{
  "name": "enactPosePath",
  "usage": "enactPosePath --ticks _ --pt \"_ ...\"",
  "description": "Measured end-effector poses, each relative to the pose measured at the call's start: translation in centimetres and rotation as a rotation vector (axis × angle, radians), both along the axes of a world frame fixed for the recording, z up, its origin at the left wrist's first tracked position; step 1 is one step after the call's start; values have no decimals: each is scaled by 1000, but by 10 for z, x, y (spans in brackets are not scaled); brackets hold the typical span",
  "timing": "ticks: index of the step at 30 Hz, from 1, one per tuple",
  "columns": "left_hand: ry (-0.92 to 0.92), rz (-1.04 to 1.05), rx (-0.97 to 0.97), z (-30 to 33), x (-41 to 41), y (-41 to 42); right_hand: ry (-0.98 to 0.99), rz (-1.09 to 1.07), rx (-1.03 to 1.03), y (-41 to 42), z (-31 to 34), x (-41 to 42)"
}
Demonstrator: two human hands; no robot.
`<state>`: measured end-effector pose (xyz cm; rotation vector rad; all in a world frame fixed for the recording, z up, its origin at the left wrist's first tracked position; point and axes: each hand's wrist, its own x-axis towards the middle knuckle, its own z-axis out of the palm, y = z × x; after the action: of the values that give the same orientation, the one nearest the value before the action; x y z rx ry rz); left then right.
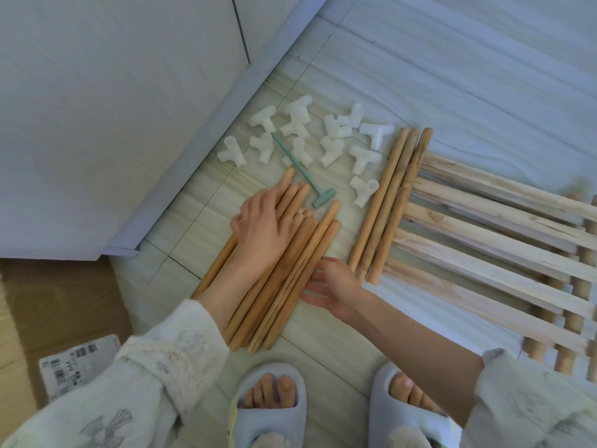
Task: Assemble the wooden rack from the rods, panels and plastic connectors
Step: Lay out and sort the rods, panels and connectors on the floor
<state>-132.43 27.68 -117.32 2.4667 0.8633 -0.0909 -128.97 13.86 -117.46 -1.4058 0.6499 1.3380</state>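
Slippers [271, 402] stand below the rod bundle [290, 270] on the floor tiles. Left hand [261, 231] presses it with flat fingers; right hand [332, 286], fingers straight, touches its side. Rods look light, stiff, rolling easily; grip mid-length.

A strip of bare floor [342, 227] runs between the big rod bundle [290, 270] and the three rods [387, 202] beside the slatted panels [484, 227], wide enough to reach through. Up top it is blocked by scattered plastic connectors [310, 137] and the green mallet [300, 166]. The white cabinet [97, 124] walls off the left, with a cardboard box [48, 302] below it.
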Motion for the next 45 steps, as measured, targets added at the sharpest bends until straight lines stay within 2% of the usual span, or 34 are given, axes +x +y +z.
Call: enactPosePath --ticks 3,6,12,26,29,33,39,42,45 --pt "208 88 -32 -14 -47 4 40 -18 35 6 2 -9" --pt "311 39 -57 -23 -76 9 68 -20 85 11 8 -14" --pt "325 -35 27 -24 -88 27 124 -95 141 28 21 -21" --pt "336 -51 21 -24 -80 72 197 -145 302 57 27 -21" --pt "320 -60 36 -21 -80 69 136 -26 225 53 22 -20" --pt "155 -83 88 -12 -78 50 54 61 154 35 20 -15" --pt "-29 -148 -21 6 -56 -10 -35 214 78 -26 37 5" --pt "-67 -244 -71 10 -44 -41 -178 295 -8 -68 53 15" --pt "27 -290 -120 18 -34 -77 -438 419 -132 -120 63 24"
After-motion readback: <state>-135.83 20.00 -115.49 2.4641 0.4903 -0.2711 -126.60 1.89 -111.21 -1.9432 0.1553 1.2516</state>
